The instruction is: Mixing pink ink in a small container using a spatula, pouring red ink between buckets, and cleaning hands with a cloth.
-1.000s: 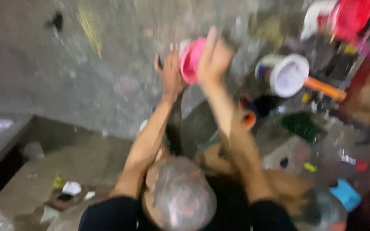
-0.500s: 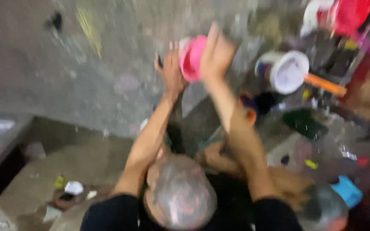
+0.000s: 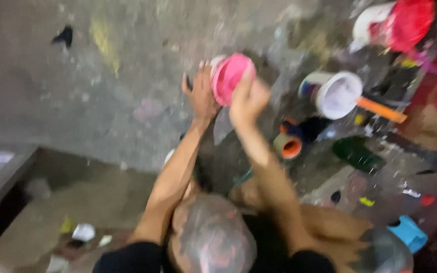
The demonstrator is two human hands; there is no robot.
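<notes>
Pink tub: a small round pink plastic tub (image 3: 228, 78) is held up between both hands, above the grey paint-speckled concrete floor (image 3: 77, 91).
Right hand: the right hand (image 3: 249, 98) is closed around the near side of the tub, fingers curled over its rim.
Left hand: the left hand (image 3: 202, 96) presses on the far side, fingers spread; the blur hides whether it wraps right round.
Doing it well: I think both hands should keep a firm, even squeeze and hold the tub level, so nothing can slop out.
Inside the pink tub: too blurry to tell.
White bucket: a round white plastic bucket (image 3: 336, 93) stands near on the floor, with pale stuff inside that looks like paint.
Orange stick: a long orange handle (image 3: 380, 110) pokes out beside the bucket.
Orange cup: a little round orange-rimmed cup (image 3: 288, 146) lies just below the bucket; its inside looks dark.
Red bag: a red and white plastic bag (image 3: 400, 23) sits well apart, at the top.
Blue thing: a small blue plastic piece (image 3: 408, 233) lies low on the right.
</notes>
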